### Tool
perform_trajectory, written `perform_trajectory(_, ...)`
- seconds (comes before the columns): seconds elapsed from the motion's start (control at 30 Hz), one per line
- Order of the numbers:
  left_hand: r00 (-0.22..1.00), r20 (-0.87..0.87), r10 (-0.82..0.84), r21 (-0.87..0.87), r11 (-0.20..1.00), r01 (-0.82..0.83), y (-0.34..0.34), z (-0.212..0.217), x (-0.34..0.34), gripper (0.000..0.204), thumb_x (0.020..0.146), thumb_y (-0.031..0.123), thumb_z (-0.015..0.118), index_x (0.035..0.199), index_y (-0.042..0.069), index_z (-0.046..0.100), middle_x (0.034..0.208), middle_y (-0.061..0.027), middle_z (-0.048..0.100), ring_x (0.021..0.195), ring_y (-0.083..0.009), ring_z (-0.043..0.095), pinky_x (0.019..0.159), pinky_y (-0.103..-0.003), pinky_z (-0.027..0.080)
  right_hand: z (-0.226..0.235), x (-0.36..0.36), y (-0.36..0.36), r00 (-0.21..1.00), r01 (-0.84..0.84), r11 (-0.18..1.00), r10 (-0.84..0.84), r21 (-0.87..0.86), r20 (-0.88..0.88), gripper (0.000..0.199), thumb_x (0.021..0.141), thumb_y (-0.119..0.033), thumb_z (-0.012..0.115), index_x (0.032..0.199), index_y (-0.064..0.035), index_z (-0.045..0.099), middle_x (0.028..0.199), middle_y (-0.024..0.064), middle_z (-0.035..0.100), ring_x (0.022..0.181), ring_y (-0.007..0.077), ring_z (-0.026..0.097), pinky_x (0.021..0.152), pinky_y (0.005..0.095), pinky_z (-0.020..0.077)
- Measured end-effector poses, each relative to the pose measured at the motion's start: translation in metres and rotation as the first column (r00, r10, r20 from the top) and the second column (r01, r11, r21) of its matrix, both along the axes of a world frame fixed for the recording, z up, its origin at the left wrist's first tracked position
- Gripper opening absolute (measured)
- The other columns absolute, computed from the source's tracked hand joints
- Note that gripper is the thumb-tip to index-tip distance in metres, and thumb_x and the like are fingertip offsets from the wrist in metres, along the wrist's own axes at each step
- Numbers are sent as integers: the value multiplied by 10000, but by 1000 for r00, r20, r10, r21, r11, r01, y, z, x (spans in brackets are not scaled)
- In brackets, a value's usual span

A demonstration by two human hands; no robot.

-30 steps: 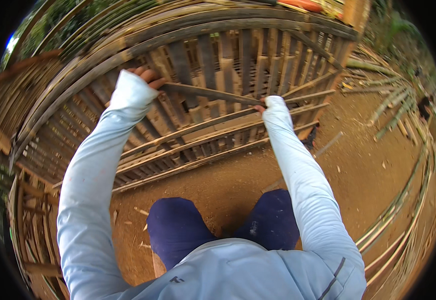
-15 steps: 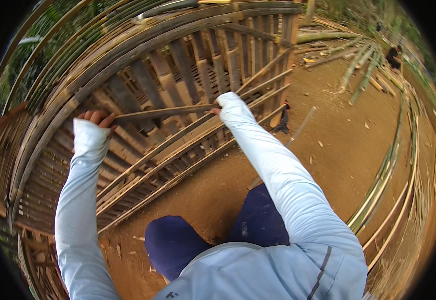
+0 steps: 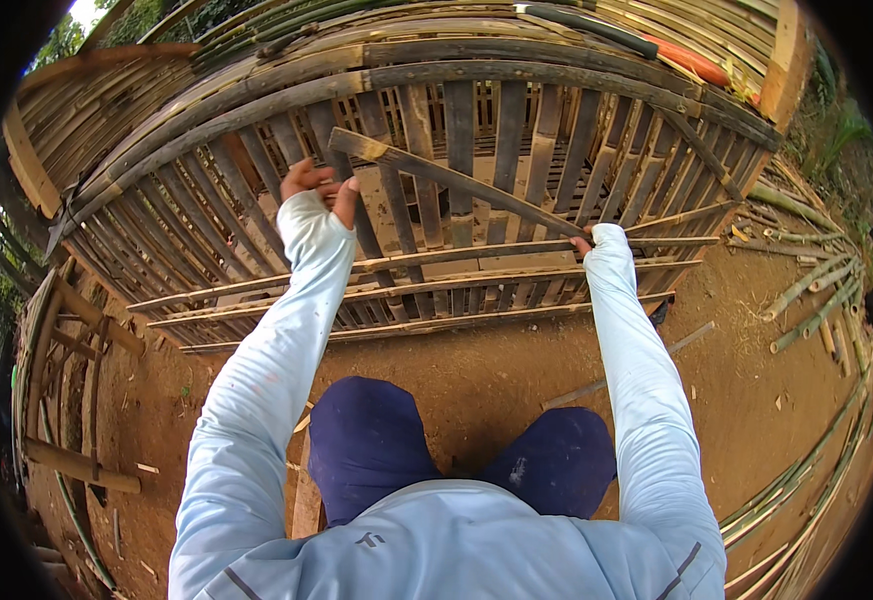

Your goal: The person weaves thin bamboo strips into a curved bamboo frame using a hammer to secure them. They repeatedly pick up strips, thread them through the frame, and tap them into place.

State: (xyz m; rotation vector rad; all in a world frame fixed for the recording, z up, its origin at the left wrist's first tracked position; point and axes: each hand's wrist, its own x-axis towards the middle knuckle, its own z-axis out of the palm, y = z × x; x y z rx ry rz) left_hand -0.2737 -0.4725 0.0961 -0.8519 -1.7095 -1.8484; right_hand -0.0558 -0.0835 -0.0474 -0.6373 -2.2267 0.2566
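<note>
A dark bamboo slat slants across the front of a bamboo slat panel, its upper end to the left and its lower end to the right. My right hand is closed on the slat's lower right end, next to the long horizontal strips. Off the slat, my left hand is raised just below and left of its upper end, with thumb and fingers apart and nothing in them. Gaps between the upright slats show a pale slatted surface behind.
On top of the panel lie a dark-handled tool and an orange-red object. Cut bamboo poles and long thin strips lie on the ground to the right. A rough wooden frame stands at the left.
My left hand has let go of the slat and opened. The right hand keeps its end, now lower than the other. The view has turned, bringing the panel more square-on.
</note>
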Motion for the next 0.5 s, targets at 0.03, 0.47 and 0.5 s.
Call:
perform_trajectory(0.03, 984, 126, -126, 12, 992, 126, 4, 3, 5, 593, 805, 149, 749, 1272, -57, 448, 1053, -135, 634, 944, -175, 605, 874, -300, 476, 4, 6, -7, 999, -4, 1000, 5, 8, -52, 276, 778, -180, 802, 958, -11, 680, 742, 116, 638, 607, 217, 530, 589, 351, 441)
perform_trajectory(0.47, 932, 311, -187, -56, 975, 214, 28, 11, 10, 434, 837, 432, 677, 826, 6, 598, 728, -47, 619, 661, -102, 530, 622, -267, 415, 20, 17, -36, 995, 26, 995, -17, 94, -97, 334, 772, -167, 805, 1022, -14, 644, 895, 135, 653, 791, 240, 620, 684, 342, 483)
perform_trajectory(0.5, 929, 313, -198, -37, 975, 220, 26, 9, 10, 437, 835, 436, 681, 822, 8, 595, 732, -48, 623, 662, -96, 530, 624, -261, 414, 13, 16, -28, 995, 20, 996, -12, 84, -96, 335, 773, -168, 804, 1024, -15, 643, 895, 134, 650, 796, 240, 619, 687, 342, 484)
